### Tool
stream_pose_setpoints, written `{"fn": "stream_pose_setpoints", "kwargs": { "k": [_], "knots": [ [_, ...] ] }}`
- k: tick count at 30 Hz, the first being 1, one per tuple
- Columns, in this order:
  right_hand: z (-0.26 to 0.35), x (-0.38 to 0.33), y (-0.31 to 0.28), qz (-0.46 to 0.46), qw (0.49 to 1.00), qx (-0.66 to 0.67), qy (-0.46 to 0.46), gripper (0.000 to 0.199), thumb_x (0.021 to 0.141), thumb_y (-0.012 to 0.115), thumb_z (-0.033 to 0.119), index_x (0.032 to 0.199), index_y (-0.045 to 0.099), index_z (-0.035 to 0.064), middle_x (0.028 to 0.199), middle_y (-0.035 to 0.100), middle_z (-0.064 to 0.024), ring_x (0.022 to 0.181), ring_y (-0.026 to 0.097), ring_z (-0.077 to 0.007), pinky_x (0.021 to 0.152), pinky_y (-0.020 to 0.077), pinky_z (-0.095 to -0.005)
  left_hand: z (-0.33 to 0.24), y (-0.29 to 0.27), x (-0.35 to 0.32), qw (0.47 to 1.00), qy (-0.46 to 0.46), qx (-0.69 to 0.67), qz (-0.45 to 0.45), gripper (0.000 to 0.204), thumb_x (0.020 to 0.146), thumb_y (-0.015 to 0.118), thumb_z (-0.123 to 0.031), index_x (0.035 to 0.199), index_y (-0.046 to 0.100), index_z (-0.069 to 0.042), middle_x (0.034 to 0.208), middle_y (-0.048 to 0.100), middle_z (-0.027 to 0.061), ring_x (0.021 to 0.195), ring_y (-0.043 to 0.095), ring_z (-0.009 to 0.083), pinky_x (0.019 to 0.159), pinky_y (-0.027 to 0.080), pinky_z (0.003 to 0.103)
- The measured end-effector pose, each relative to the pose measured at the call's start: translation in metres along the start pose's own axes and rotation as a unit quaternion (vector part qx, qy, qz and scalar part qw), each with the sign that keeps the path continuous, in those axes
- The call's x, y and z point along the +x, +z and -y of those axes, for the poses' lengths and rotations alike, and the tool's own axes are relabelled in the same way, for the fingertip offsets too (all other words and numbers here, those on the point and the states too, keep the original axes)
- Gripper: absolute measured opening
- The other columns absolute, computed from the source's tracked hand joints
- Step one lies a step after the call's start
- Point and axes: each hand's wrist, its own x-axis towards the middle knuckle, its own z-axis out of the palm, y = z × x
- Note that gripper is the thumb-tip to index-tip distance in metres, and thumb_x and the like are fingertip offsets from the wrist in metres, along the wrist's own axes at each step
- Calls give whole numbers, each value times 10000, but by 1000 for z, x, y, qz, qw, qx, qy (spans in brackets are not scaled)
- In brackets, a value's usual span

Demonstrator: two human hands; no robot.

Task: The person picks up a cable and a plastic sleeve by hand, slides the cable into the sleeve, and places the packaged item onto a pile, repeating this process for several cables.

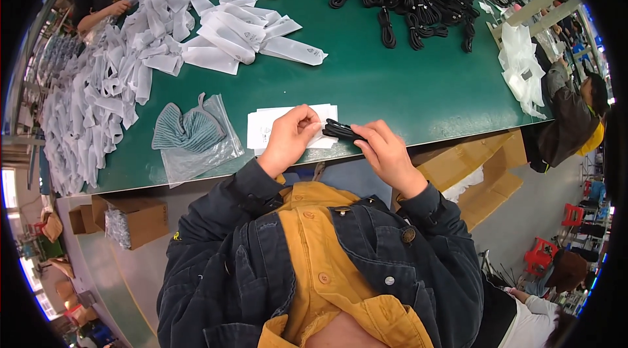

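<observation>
In front of me, a small stack of flat white pouches (260, 127) lies near the table's front edge. My left hand (291, 139) is closed above the stack, thumb and forefinger pinching the edge of a white pouch; the fingers partly hide it. My right hand (387, 153) grips a folded bundle of black cable (340, 130) between thumb and fingers. The bundle's left end meets the left fingertips, over the right side of the stack.
Many filled white pouches (229, 34) cover the green table (392, 96) at left. Black cable bundles (418, 1) are heaped at the far right. A grey-green cloth (190, 129) lies on a clear plastic bag (203, 161). Cardboard boxes (481, 171) stand below. Another person's hands (121, 6) work far left.
</observation>
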Motion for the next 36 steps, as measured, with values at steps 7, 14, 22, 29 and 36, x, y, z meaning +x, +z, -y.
{"fn": "stream_pose_setpoints", "kwargs": {
  "k": [7,14,22,29,36],
  "knots": [
    [-7,2,4,-88,996,15,22,278,865,675,-12,1141,644,2,962,596,-133,752,613,-266,634,498,-337,-11,-7,-2,985,37,169,9,49,868,637,0,879,590,-6,810,589,89,690,565,184,647,468,302],
    [-1,-6,17,-83,997,-6,0,285,860,679,-20,1142,641,-3,974,591,-138,765,605,-269,634,495,-337,-3,-8,-1,994,-10,106,11,40,851,629,1,859,590,-4,795,576,129,685,580,284,632,467,363],
    [-2,-2,20,-124,992,-12,31,270,863,681,-13,1131,643,-10,962,586,-139,785,601,-270,641,492,-332,2,-5,-9,912,201,358,-13,57,876,639,16,895,586,15,782,602,84,667,557,151,639,469,277],
    [7,-3,28,-114,990,50,63,264,862,682,-13,1124,646,-13,947,586,-136,776,601,-270,640,489,-329,-3,-9,-5,996,-47,69,12,80,835,620,36,886,564,10,792,556,136,709,574,331,674,494,374],
    [4,11,27,-23,998,6,-63,290,835,698,-21,1119,651,5,943,590,-123,743,601,-265,631,488,-330,-6,-10,-10,990,84,106,-34,69,845,604,45,892,571,6,833,538,137,767,566,317,707,484,358]
  ]
}}
